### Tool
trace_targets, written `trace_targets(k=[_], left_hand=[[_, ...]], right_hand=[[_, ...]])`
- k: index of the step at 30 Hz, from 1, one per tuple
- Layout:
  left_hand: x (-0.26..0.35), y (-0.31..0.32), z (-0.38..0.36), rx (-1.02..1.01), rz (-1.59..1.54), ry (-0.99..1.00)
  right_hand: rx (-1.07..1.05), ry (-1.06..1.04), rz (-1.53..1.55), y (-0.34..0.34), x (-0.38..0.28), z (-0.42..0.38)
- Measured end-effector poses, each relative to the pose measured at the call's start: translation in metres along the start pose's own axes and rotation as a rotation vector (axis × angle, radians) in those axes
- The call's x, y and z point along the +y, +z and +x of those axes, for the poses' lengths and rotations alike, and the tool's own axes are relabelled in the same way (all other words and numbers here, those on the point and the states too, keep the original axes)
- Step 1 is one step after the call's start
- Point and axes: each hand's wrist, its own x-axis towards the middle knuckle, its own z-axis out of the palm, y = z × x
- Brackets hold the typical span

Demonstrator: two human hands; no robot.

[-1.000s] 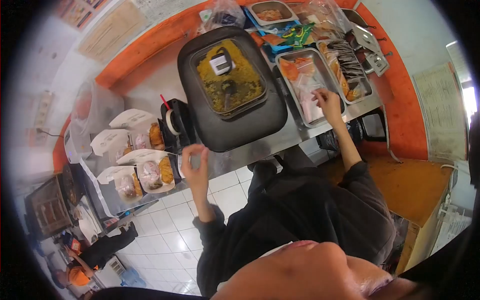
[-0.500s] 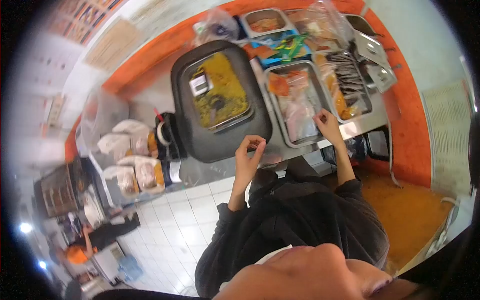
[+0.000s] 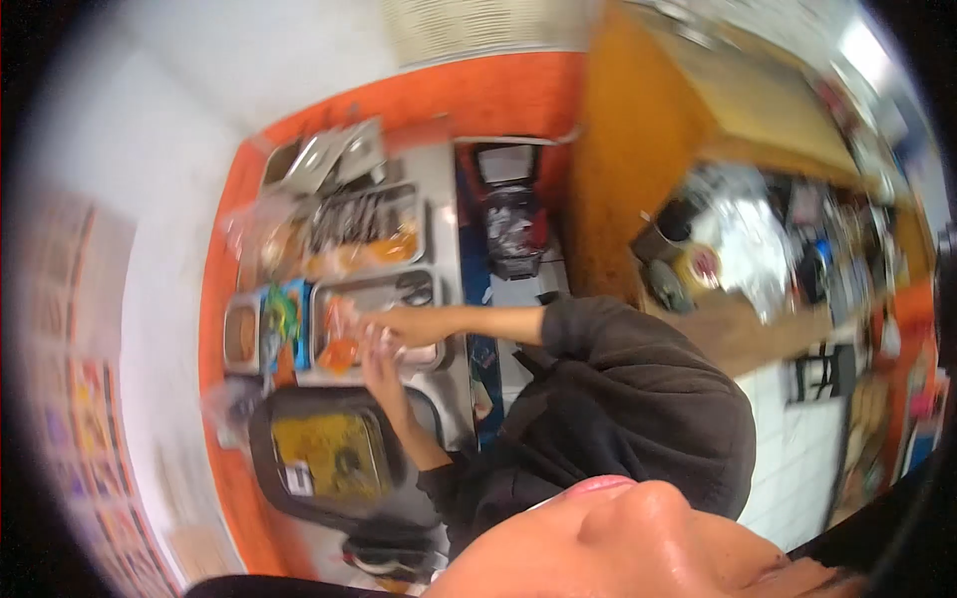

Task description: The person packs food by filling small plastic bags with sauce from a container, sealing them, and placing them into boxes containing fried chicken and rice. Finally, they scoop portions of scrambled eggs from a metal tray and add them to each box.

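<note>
My left hand [image 3: 382, 363] is raised over a steel tray [image 3: 436, 299], its fingers stretched out and overlapping the fingertips of my right hand [image 3: 411, 325]. The right hand reaches across the same tray from the side; its fingers are blurred and partly hidden, so I cannot tell whether it grips anything. Beneath and around both hands lie clear plastic bags of pink and orange food [image 3: 341, 351]. A few dark shapes [image 3: 414, 289] lie in the tray's upper corner.
Beside the tray stands another steel tray [image 3: 421, 224] with dark strips and orange food. A black tray [image 3: 261, 439] holds a container of yellow-green food [image 3: 324, 453]. Green and blue packets [image 3: 287, 317] and a small steel pan [image 3: 241, 334] sit behind. A cluttered shelf [image 3: 738, 249] is at the right.
The view has swung to the right, bringing the shelf into sight. My hands, apart before with fingers pinched, have come together over the tray of bags.
</note>
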Motion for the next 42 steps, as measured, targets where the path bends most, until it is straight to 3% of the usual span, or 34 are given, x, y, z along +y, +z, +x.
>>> trace_targets(k=[2, 3, 4, 6, 8, 10, 12, 13, 16, 17, 20, 22, 24, 27, 30, 31, 33, 36, 38, 40, 42], left_hand=[[-0.054, -0.039, 0.029, 0.066, 0.150, 0.155], [-0.045, -0.037, 0.034, 0.140, 0.446, 0.397], [-0.051, -0.042, 0.039, 0.122, 0.441, 0.417], [-0.076, -0.065, 0.054, 0.249, 0.322, 0.228], [-0.088, -0.075, 0.068, 0.238, 0.316, 0.338], [-0.084, -0.079, 0.076, 0.219, 0.710, 0.161], [-0.077, -0.079, 0.084, 0.199, 0.747, 0.153], [-0.075, -0.078, 0.090, 0.197, 0.776, 0.159], [-0.068, -0.079, 0.106, 0.213, 0.855, 0.193], [-0.063, -0.078, 0.108, 0.218, 0.874, 0.217], [-0.038, -0.053, 0.105, 0.207, 0.877, 0.351], [-0.021, -0.023, 0.094, 0.136, 0.829, 0.456], [-0.010, 0.012, 0.077, 0.006, 0.734, 0.522], [-0.013, 0.062, 0.027, -0.199, 0.648, 0.470], [-0.030, 0.110, -0.037, -0.982, 0.372, -0.097], [-0.030, 0.128, -0.058, -1.003, 0.378, -0.104], [-0.027, 0.167, -0.100, -0.913, 0.206, -0.240], [-0.027, 0.211, -0.143, -0.947, 0.182, -0.353], [-0.041, 0.233, -0.165, -0.947, 0.159, -0.352], [-0.047, 0.259, -0.188, -1.030, 0.336, -0.182], [-0.039, 0.293, -0.219, -1.023, 0.317, -0.276]], right_hand=[[0.186, -0.040, -0.082, 0.023, 0.041, 0.010], [0.220, -0.045, -0.104, 0.029, 0.055, 0.017], [0.260, -0.051, -0.093, 0.032, 0.066, 0.025], [0.302, -0.083, -0.094, 0.040, 0.081, 0.032], [0.442, 0.084, -0.178, 0.049, 0.093, 0.029], [0.584, 0.103, -0.299, 0.054, 0.089, 0.019], [0.737, 0.025, -0.212, 0.056, 0.129, 0.013], [0.644, 0.203, -0.325, 0.046, 0.108, 0.001], [0.842, 0.197, -0.394, 0.031, 0.074, -0.023], [1.006, -0.058, -0.288, 0.027, 0.072, -0.027], [1.079, 0.018, -0.359, 0.012, 0.023, -0.062], [1.112, -0.086, -0.466, 0.005, 0.014, -0.082], [0.986, 0.135, -0.303, 0.009, -0.032, -0.118], [0.876, 0.234, -0.197, 0.008, -0.068, -0.177], [0.872, 0.271, -0.192, 0.006, -0.085, -0.242], [0.877, 0.144, -0.240, 0.004, -0.087, -0.265], [0.914, 0.215, -0.276, 0.008, -0.098, -0.309], [0.966, 0.312, -0.371, 0.009, -0.110, -0.370], [0.990, 0.342, -0.432, 0.009, -0.116, -0.409], [1.095, 0.452, -0.531, 0.006, -0.126, -0.446], [1.100, 0.486, -0.680, -0.001, -0.144, -0.483]])
